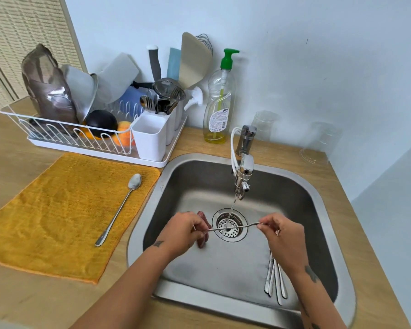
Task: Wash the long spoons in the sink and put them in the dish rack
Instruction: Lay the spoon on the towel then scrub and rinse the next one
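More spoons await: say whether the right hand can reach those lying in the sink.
Likely yes, once freed: right hand pinches a spoon, but the sink spoons lie free beside its wrist.

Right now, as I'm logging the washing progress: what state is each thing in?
Tap: running, thin stream.
Held spoon: over the drain, pinched by left hand and right hand.
Red scrubber: in left hand.
Lone spoon: lying flat on the yellow cloth, untouched.
Other spoons: lying on the sink bottom.
Soap bottle: upright, nearly empty.

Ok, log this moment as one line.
phase: washing | left hand: holds spoon, red cloth | right hand: pinches spoon end | tap: running
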